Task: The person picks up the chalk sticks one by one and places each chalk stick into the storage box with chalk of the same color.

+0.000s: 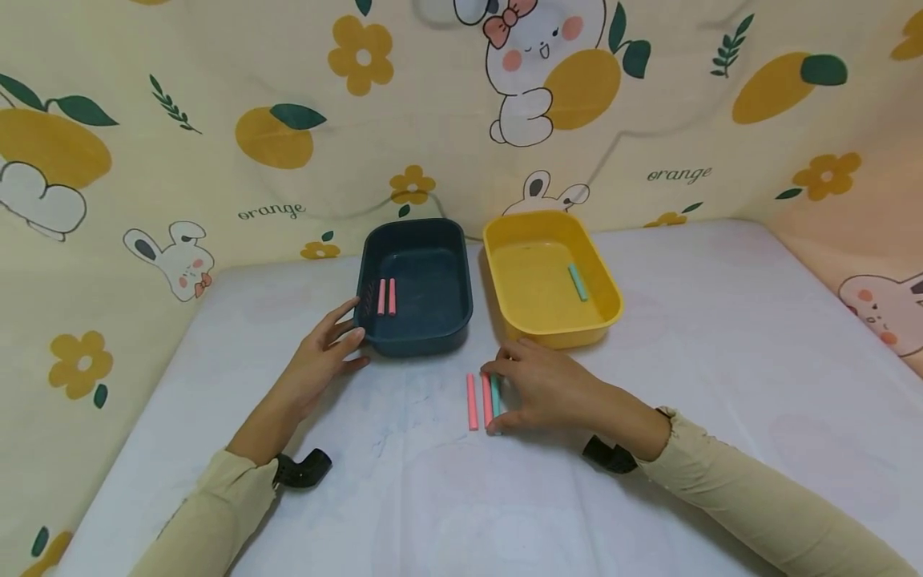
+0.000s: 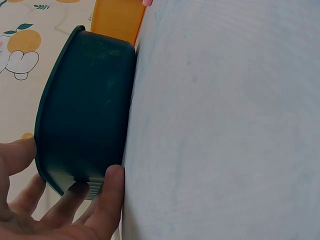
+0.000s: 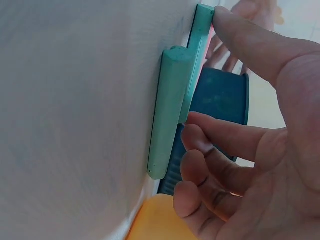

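My left hand (image 1: 317,365) rests its loosely bent fingertips against the left side of a dark blue bin (image 1: 418,346), near its front corner. Two pink chalk sticks (image 1: 392,296) lie inside that bin. On the table, my right hand (image 1: 551,389) pinches a green chalk stick (image 3: 201,37) lengthwise, thumb at one end and forefinger at the other. Right beside it lies a pink chalk stick (image 1: 486,401), with another pink stick (image 1: 472,402) to the left. A second green chalk stick (image 3: 167,115) shows nearer in the right wrist view; the hand hides it from the head view.
A yellow bin (image 1: 555,336) stands just right of the blue one, with a green chalk stick (image 1: 578,282) in it. Behind both bins hangs a printed cloth (image 1: 433,104). White cloth (image 1: 418,497) covers the table. Black wrist mounts (image 1: 303,469) stick out by the sleeves.
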{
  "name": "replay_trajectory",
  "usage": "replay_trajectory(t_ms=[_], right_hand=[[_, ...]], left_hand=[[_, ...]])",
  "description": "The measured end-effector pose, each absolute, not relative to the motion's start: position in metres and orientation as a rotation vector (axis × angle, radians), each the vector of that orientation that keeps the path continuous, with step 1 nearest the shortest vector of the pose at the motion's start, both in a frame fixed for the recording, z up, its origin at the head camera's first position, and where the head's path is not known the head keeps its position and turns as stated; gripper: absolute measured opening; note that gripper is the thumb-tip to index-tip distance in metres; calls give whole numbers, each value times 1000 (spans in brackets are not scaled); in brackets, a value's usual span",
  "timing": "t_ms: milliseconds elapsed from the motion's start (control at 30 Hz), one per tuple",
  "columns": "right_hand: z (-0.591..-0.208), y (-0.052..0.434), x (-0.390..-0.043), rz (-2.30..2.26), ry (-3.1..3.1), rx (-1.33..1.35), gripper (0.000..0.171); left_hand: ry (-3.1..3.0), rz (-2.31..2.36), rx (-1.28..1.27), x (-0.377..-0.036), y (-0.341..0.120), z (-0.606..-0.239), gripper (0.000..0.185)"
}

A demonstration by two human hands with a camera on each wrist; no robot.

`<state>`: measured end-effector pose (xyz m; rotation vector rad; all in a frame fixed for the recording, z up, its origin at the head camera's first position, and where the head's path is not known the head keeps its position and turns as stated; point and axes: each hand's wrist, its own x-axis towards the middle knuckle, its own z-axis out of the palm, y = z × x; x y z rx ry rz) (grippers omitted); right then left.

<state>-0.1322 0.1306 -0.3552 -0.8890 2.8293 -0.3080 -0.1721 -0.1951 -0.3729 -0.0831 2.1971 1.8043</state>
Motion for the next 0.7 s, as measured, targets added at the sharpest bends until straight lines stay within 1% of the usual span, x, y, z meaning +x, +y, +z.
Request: replay_trajectory(t_ms=[400,700], right_hand=[[-356,132,-135,-318,2808,-848,77],[-358,133,-137,-395,2856,-927,76]], left_hand=[[2196,1812,-55,-173,-196,-375,61],[2193,1815,-40,-172,-197,-375,61]])
